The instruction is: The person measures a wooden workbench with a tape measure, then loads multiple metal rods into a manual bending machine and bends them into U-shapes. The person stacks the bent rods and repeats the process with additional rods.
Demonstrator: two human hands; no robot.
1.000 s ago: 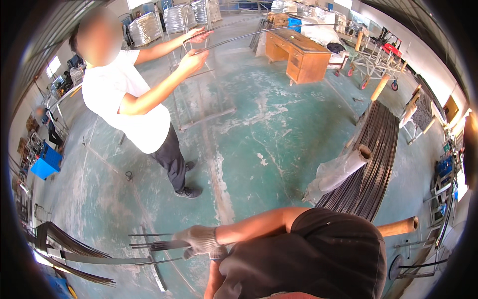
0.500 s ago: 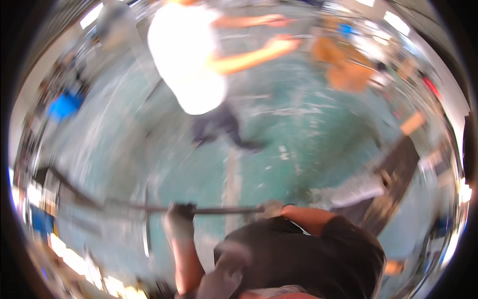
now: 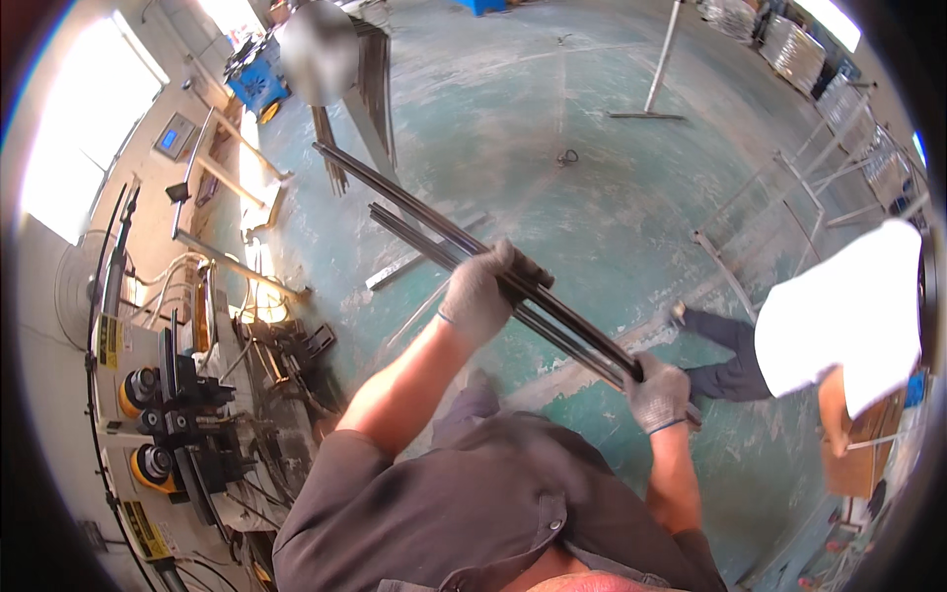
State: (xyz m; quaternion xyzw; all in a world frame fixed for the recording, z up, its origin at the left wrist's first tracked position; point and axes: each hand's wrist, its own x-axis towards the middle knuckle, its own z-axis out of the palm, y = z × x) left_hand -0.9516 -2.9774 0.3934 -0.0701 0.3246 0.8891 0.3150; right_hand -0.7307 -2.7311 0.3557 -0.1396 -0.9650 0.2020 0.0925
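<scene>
A bundle of long, thin, dark metal bars (image 3: 582, 329) slants across in front of my body, from the far left down to the near right. My left hand (image 3: 478, 296), in a grey knitted glove, is closed round the bundle near its middle. Further down, close to the near end, my right hand (image 3: 659, 395) grips it in a matching glove. At the far end the bars sit unevenly, some reaching further out than others. The exact number of bars cannot be made out.
A person in a white shirt (image 3: 838, 306) stands close on my right, beside a brown box (image 3: 858, 449). Machinery with black and orange parts (image 3: 163, 434) lines the left wall. More long bars (image 3: 375, 84) hang at a stand ahead-left. A metal post (image 3: 665, 59) and frames (image 3: 809, 227) stand beyond.
My view has turned left, so the person in white has shifted from ahead to my right. The bars, level and blurred before, now slant away to the far left; both hands still grip them.
</scene>
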